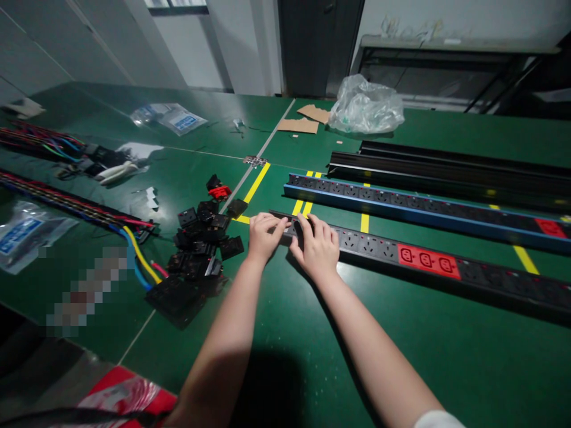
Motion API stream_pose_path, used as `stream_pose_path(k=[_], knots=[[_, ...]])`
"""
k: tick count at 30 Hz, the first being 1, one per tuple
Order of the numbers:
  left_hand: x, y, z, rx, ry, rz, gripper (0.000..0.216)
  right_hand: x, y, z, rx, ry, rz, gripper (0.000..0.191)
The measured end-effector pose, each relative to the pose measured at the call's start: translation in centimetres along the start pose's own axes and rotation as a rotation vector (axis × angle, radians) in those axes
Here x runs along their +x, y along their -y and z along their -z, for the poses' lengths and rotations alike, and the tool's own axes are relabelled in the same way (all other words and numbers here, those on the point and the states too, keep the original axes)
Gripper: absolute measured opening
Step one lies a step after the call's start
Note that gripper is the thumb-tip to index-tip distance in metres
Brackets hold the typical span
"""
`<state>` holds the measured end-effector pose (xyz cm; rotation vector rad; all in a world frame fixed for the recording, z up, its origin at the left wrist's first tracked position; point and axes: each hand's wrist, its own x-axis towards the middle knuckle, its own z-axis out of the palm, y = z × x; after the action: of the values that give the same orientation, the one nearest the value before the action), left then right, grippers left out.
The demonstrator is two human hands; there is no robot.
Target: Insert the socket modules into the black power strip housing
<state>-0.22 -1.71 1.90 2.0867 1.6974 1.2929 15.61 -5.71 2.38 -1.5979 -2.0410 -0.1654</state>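
A long black power strip (357, 242) lies across the green table, with a row of black sockets and a red block of three sockets (426, 260). At its left end, my left hand (264, 239) curls round the end, thumb against the strip. Just to the right, my right hand (320, 245) grips over the top, thumb at the near edge and fingers bent across the sockets. What lies under the fingers is partly hidden. Left of my hands is a pile of loose black socket modules (196, 246), with a red one (219, 192) at its far side.
Beyond it lie a blue-edged power strip (379, 202) and black channel rails (428, 172). Wire-filled strips (75, 199) and a plastic packet (27, 232) are at left. A clear plastic bag (368, 107) and cardboard pieces (298, 125) sit farther back. Yellow tape (257, 183) marks the table.
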Motion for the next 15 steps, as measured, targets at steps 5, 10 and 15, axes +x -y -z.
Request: stream_pose_path(k=[5,10,15], knots=[[-0.1,0.4,0.3,-0.012,-0.004,-0.076,0.028,0.0,0.1,0.2,-0.035,0.048,0.048,0.049],[0.0,0.0,0.2,0.021,-0.135,0.034,0.038,0.3,0.4,0.2,-0.028,0.064,0.037,0.045],[1.1,1.1,0.0,-0.037,-0.325,0.166,0.036,1.9,1.6,0.7,-0.008,0.079,-0.082,0.031]])
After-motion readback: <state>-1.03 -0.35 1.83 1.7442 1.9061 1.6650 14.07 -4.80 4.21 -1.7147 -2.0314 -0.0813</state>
